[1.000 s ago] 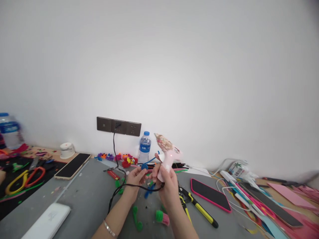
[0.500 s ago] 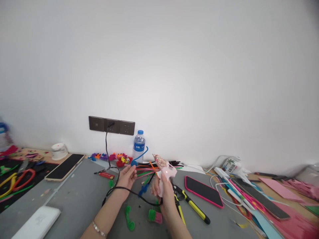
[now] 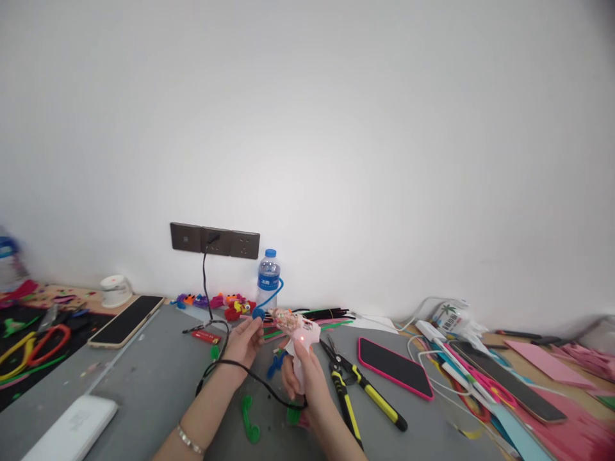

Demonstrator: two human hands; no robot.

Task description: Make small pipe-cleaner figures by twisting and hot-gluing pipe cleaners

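Note:
Between the fingertips of my left hand point(image 3: 244, 346) is a blue coiled piece point(image 3: 258, 314) with a blue stem curving up in front of the water bottle point(image 3: 269, 275). My right hand point(image 3: 305, 374) is wrapped round a pale pink glue gun point(image 3: 303, 334). Its speckled nozzle end points left, close to the blue piece; whether they touch is unclear. A black cord point(image 3: 250, 369) runs from the gun's handle across my left wrist. Below the hands lie a green curved piece point(image 3: 248, 419) and a blue piece point(image 3: 275, 363).
Yellow-handled pliers point(image 3: 377, 397) and a pink-edged phone point(image 3: 394, 368) lie right of my hands. Another phone point(image 3: 127, 321), a white power bank point(image 3: 72, 429) and orange scissors point(image 3: 50, 346) are left. Wall sockets point(image 3: 214, 241) hold a plug. Pipe cleaners point(image 3: 327, 314) lie behind.
My right hand has moved left and tilted the glue gun's nozzle toward the blue piece. The orange stick seen by the gun earlier no longer shows. My left hand has hardly moved.

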